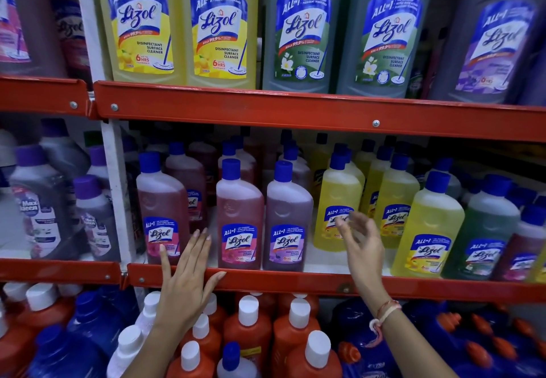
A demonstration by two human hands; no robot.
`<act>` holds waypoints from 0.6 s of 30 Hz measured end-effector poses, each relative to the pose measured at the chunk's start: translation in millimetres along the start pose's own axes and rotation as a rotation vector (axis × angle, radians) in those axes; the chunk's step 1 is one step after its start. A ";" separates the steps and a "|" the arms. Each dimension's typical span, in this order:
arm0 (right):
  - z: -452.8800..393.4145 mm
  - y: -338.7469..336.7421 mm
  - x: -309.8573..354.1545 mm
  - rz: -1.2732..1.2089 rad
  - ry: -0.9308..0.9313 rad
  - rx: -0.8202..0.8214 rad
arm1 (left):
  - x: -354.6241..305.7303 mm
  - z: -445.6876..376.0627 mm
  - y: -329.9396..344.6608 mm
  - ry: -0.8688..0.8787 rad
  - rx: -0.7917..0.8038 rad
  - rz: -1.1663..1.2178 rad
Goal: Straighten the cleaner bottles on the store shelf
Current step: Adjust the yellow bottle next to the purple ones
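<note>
On the middle shelf stand small cleaner bottles with blue caps: a pink one [162, 209] at the left, a second pink one [239, 215], a purple one [288, 218] and a yellow one [336, 203] set further back. My left hand [186, 280] is flat and open, fingers spread, in front of the gap between the two pink bottles, over the red shelf edge [295, 284]. My right hand [362, 247] is open with fingers apart, just in front of the yellow bottle's label, holding nothing.
Large yellow [177, 23], green [339, 29] and purple [487, 35] cleaner bottles fill the top shelf. More yellow and green bottles [428, 224] stand at the right of the middle shelf. Orange and blue bottles [251, 327] crowd the bottom shelf under my arms. A white upright [116, 188] divides the bays.
</note>
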State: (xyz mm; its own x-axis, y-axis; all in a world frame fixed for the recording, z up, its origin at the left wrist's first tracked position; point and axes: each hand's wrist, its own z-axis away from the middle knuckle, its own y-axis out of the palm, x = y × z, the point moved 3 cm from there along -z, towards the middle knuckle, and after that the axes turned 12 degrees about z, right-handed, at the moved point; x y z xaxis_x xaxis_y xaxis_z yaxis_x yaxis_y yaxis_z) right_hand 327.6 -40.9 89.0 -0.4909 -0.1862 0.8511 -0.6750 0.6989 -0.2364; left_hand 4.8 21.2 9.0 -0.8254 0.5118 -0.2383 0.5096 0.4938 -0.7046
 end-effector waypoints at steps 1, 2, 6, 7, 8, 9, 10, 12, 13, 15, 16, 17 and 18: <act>-7.3 -3.4 -4.8 0.047 0.027 -0.018 | 0.2 0.4 0.6 -0.003 0.002 0.001; -14.5 -5.2 -8.9 0.077 0.060 -0.009 | -0.1 0.9 1.1 -0.004 0.003 0.003; -38.1 -4.7 -15.8 0.067 0.154 0.139 | -0.9 0.9 0.8 -0.001 0.002 0.013; -42.0 -3.3 -17.2 0.048 0.192 0.200 | -1.1 0.8 0.7 -0.004 0.004 0.014; -45.3 -1.4 -19.3 0.033 0.228 0.264 | -0.8 0.5 0.5 -0.006 0.008 0.013; -47.2 -0.3 -21.2 0.034 0.254 0.324 | -0.7 0.6 0.4 -0.008 0.011 0.013; -49.3 0.8 -24.7 0.035 0.262 0.375 | -0.6 0.8 0.6 -0.010 0.014 0.013; -54.6 1.8 -33.1 0.037 0.260 0.436 | -1.2 1.0 0.5 -0.011 0.016 0.009; -55.2 0.5 -33.6 0.035 0.246 0.454 | -1.5 0.9 0.3 -0.011 0.017 0.007; -51.1 -3.7 -24.9 0.030 0.233 0.485 | -1.7 0.7 -0.1 -0.012 0.011 0.008; -51.1 -5.0 -25.1 0.029 0.233 0.503 | -1.6 0.8 -0.2 -0.013 0.009 0.010; -49.1 -7.2 -23.4 0.024 0.231 0.514 | -1.6 0.7 -0.1 -0.012 0.009 0.012; -47.0 -9.4 -23.2 0.013 0.225 0.524 | -1.4 0.8 -0.1 -0.011 0.010 0.013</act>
State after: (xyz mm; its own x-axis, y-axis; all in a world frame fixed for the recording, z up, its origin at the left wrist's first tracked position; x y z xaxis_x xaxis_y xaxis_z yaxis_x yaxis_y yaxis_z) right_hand 371.2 -10.7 93.5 -0.4103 0.0123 0.9119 -0.8808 0.2537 -0.3998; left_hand 5.7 19.9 8.9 -0.8214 0.5102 -0.2551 0.5181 0.4802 -0.7078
